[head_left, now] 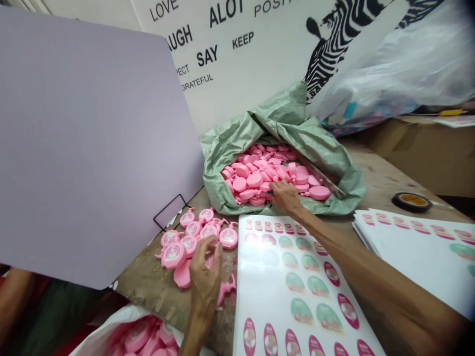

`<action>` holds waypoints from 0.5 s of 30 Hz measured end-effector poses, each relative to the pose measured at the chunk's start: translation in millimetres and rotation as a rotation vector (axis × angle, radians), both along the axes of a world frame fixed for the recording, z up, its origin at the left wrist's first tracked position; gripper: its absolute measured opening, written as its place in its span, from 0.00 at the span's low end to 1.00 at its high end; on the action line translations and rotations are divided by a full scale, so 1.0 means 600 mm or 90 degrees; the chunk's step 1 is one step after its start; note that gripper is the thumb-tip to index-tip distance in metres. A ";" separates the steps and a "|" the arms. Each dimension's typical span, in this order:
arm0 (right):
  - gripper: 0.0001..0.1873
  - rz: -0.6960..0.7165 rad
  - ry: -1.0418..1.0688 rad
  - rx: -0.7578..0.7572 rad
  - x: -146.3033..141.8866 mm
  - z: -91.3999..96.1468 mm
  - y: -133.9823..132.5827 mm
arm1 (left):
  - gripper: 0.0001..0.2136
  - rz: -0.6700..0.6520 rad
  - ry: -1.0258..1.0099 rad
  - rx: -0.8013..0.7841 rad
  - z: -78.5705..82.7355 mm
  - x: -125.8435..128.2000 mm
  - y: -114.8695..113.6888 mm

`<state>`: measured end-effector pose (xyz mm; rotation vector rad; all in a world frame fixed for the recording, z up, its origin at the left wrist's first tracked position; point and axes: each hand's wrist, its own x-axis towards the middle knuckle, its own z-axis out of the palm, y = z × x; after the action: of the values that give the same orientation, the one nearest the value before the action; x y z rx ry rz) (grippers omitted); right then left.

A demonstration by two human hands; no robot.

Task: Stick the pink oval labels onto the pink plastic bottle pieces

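Note:
My right hand (285, 197) reaches to the front of the green sack (218, 183), its fingers closed on a small dark thing (268, 192) whose kind I cannot make out. Its fingertips are at plain pink round pieces (254, 179), which fill the sack. Above the table, my left hand (205, 272) has curved fingers held apart, beside a heap of pink round cases (174, 255) with nozzle-like tops and picture labels on their faces. Partly behind the left hand, some cases are hidden. Between the hands lies a sticker sheet (267, 287) with oval and rounded labels, some spots bare.
A large pale board (85, 148) stands at left, with a black wire stand (172, 212) at its foot. More sticker sheets (419, 247) and a tape roll (411, 201) lie right. A white bag (122, 321) of pink cases is below the table edge. Someone's arm (17, 291) shows left.

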<state>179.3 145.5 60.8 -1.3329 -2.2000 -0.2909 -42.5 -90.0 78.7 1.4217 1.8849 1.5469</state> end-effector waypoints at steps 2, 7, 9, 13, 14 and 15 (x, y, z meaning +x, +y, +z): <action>0.12 0.054 -0.029 0.024 0.014 0.005 -0.038 | 0.18 -0.121 -0.246 -0.104 -0.008 0.031 0.006; 0.21 0.360 -0.061 0.197 0.057 0.015 -0.192 | 0.27 -0.313 -0.730 -0.235 -0.014 0.090 0.044; 0.25 0.432 -0.039 0.203 0.063 0.017 -0.244 | 0.26 -0.372 -0.815 -0.255 -0.008 0.108 0.051; 0.24 0.446 -0.017 0.171 0.056 0.015 -0.297 | 0.20 -0.351 -0.664 -0.239 0.006 0.128 0.029; 0.23 0.443 -0.031 0.169 0.053 0.016 -0.302 | 0.20 -0.292 -0.562 -0.220 0.007 0.128 0.020; 0.22 0.443 -0.051 0.166 0.051 0.017 -0.306 | 0.20 -0.233 -0.460 -0.197 0.008 0.126 0.010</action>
<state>209.6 -38.1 71.1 -0.3790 -2.4331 -0.3445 32.8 -84.1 83.3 0.8422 1.2703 1.2753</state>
